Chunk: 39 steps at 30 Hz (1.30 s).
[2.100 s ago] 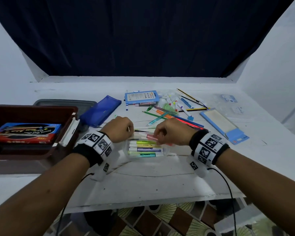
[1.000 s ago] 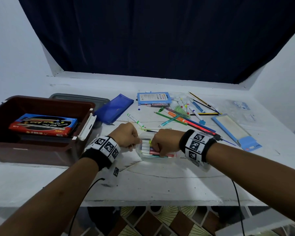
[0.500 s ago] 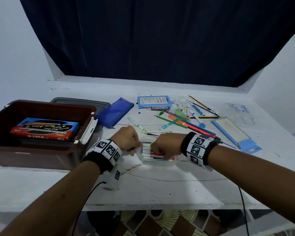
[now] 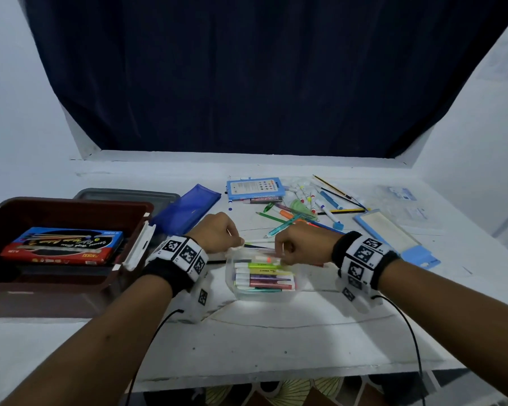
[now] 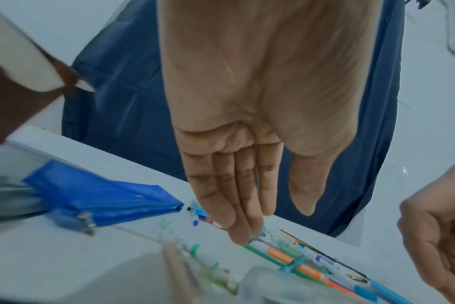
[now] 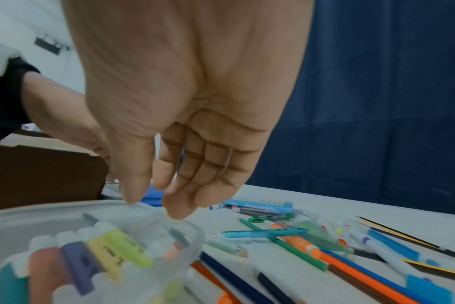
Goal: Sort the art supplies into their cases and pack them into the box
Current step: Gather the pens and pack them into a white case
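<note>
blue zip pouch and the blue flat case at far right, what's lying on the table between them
In the head view, a loose heap of pens, markers and pencils lies between blue zip pouch and blue flat case.

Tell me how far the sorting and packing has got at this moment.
Done: one flat pencil box lies in the brown box. In hand: the clear case holds a row of markers, and both the left hand and right hand are at its far edge. Left: loose pens and pencils, the blue pouch and a blue case remain on the table.
</note>
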Tool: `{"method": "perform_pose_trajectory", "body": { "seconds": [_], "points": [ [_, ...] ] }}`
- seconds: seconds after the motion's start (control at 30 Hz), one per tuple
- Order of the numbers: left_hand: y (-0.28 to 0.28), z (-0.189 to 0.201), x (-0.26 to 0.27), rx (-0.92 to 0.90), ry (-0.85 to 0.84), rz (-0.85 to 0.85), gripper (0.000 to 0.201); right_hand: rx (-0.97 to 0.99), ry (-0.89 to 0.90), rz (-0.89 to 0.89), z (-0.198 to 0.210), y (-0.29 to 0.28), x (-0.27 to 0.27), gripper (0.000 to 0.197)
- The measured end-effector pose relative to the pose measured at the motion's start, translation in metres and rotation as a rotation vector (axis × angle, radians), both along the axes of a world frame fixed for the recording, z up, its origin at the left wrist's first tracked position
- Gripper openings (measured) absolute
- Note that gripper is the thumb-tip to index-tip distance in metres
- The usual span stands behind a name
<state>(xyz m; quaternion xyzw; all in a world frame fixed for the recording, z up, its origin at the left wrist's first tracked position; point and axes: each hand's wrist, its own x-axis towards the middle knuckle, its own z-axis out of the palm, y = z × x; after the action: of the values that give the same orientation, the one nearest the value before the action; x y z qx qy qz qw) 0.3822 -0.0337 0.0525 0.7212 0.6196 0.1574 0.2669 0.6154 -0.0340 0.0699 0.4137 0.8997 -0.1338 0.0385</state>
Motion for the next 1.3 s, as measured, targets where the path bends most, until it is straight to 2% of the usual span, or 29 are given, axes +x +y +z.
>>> {"method": "perform_pose_trajectory", "body": {
  "seconds": [0.13, 0.27, 0.47, 0.57, 0.7, 0.8, 0.93, 1.03, 1.1, 1.2, 1.3],
  "points": [
    [0.023, 0.008, 0.021, 0.035, 0.002, -0.044, 0.012, 0.017, 0.096, -0.106, 0.004, 0.008, 0.035, 0.008],
    [0.051, 0.011, 0.041, 0.041, 0.075, -0.108, 0.011, 0.024, 0.103, -0.185, 0.002, 0.025, 0.072, 0.009],
    [0.114, 0.007, 0.059, 0.051, 0.217, -0.087, 0.008, -0.007, 0.142, -0.269, -0.009, 0.091, 0.111, 0.015],
    [0.149, -0.004, 0.062, 0.037, 0.313, -0.044, 0.016, -0.024, 0.146, -0.255, -0.017, 0.136, 0.107, 0.018],
    [0.192, -0.018, 0.065, 0.061, 0.466, 0.012, 0.037, -0.044, 0.189, -0.222, -0.029, 0.192, 0.087, 0.008],
    [0.215, -0.029, 0.063, 0.027, 0.533, 0.028, 0.049, -0.033, 0.2, -0.275, -0.04, 0.229, 0.069, 0.018],
    [0.233, -0.045, 0.053, 0.033, 0.632, 0.06, 0.036, 0.001, 0.159, -0.341, -0.057, 0.272, 0.056, 0.026],
    [0.234, -0.041, 0.044, 0.101, 0.685, 0.1, 0.026, -0.003, 0.174, -0.363, -0.068, 0.291, 0.053, 0.031],
    [0.234, -0.035, 0.032, 0.134, 0.671, 0.187, 0.026, 0.023, 0.15, -0.361, -0.074, 0.298, 0.051, 0.026],
    [0.226, -0.025, 0.01, 0.135, 0.666, 0.343, 0.027, 0.066, 0.084, -0.363, -0.077, 0.3, 0.046, 0.008],
    [0.217, -0.022, -0.006, 0.045, 0.665, 0.399, 0.028, 0.053, 0.037, -0.367, -0.071, 0.295, 0.046, 0.007]
  ]
}}
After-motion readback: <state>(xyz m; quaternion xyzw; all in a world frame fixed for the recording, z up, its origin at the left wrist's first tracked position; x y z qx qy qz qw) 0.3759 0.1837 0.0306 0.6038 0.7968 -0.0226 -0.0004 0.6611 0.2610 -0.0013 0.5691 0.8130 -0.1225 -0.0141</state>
